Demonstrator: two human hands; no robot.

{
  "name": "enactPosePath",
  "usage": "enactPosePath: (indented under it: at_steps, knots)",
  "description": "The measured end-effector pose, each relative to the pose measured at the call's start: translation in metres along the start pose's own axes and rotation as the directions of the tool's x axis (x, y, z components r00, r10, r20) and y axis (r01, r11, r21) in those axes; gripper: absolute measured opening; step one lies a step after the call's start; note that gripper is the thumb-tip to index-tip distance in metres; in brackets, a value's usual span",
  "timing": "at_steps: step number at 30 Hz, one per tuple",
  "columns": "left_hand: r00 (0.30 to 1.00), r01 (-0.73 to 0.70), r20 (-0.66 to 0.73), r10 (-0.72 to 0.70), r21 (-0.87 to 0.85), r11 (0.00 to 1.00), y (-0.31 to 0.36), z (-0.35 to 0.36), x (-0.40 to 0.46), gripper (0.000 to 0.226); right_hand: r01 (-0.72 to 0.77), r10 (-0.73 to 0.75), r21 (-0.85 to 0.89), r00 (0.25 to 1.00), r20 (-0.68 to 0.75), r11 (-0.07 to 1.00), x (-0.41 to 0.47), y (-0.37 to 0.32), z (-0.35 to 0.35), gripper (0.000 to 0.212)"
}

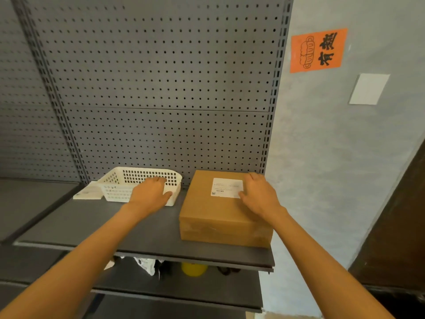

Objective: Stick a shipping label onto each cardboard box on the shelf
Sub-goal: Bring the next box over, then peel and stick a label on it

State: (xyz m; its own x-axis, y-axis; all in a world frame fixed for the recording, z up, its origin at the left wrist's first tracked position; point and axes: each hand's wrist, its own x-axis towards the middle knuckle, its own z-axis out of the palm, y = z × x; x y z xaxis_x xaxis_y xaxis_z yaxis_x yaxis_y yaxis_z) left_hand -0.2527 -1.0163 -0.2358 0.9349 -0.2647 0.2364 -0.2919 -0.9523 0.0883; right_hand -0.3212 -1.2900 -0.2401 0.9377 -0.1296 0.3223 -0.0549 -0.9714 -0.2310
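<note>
A brown cardboard box [218, 217] lies flat on the right part of the dark shelf [115, 226]. A white shipping label [226, 187] is on its top face. My right hand [259, 194] rests on the box top, fingers flat, its thumb touching the label's right edge. My left hand [149, 192] reaches over the front rim of a white perforated plastic basket [128, 180], fingers bent down into it. What the left fingers touch inside the basket is hidden.
A small white stack of sheets [88, 192] lies left of the basket. Grey pegboard [161, 88] backs the shelf. A lower shelf holds a yellow object [194, 269] and a white bag [146, 265]. The grey wall on the right carries an orange sign [318, 50].
</note>
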Motion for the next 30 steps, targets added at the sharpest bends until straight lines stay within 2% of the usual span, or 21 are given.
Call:
enactPosePath:
  at_steps: [4, 9, 15, 20, 23, 26, 30]
  knots:
    - [0.999, -0.031, 0.019, 0.028, 0.157, 0.987, -0.052, -0.012, -0.024, 0.056, 0.18, -0.179, -0.175, 0.984, 0.024, 0.968, -0.001, -0.051, 0.003, 0.051]
    - [1.0, 0.016, 0.019, -0.022, 0.247, 0.969, -0.132, -0.035, -0.07, 0.058, 0.329, -0.319, -0.222, 0.944, 0.079, 0.918, -0.006, -0.144, 0.016, 0.06]
    - [0.986, 0.164, -0.054, -0.155, 0.283, 0.945, -0.254, -0.08, -0.159, 0.053, 0.47, -0.461, -0.158, 0.883, 0.091, 0.868, -0.029, -0.293, 0.034, 0.057]
    - [0.964, 0.264, -0.069, -0.255, 0.332, 0.906, -0.337, -0.104, -0.242, 0.06, 0.584, -0.579, -0.083, 0.811, 0.083, 0.807, -0.061, -0.406, 0.054, 0.06]
    - [0.941, 0.335, -0.08, -0.329, 0.348, 0.876, -0.38, -0.116, -0.289, 0.061, 0.651, -0.643, -0.055, 0.757, 0.119, 0.757, -0.08, -0.463, 0.067, 0.064]
    - [0.903, 0.425, -0.099, -0.417, 0.333, 0.841, -0.42, -0.127, -0.33, 0.053, 0.71, -0.702, -0.051, 0.703, 0.114, 0.703, -0.091, -0.514, 0.075, 0.064]
    - [0.871, 0.484, -0.108, -0.479, 0.362, 0.797, -0.462, -0.132, -0.37, 0.054, 0.767, -0.761, -0.007, 0.639, 0.112, 0.642, -0.099, -0.574, 0.085, 0.065]
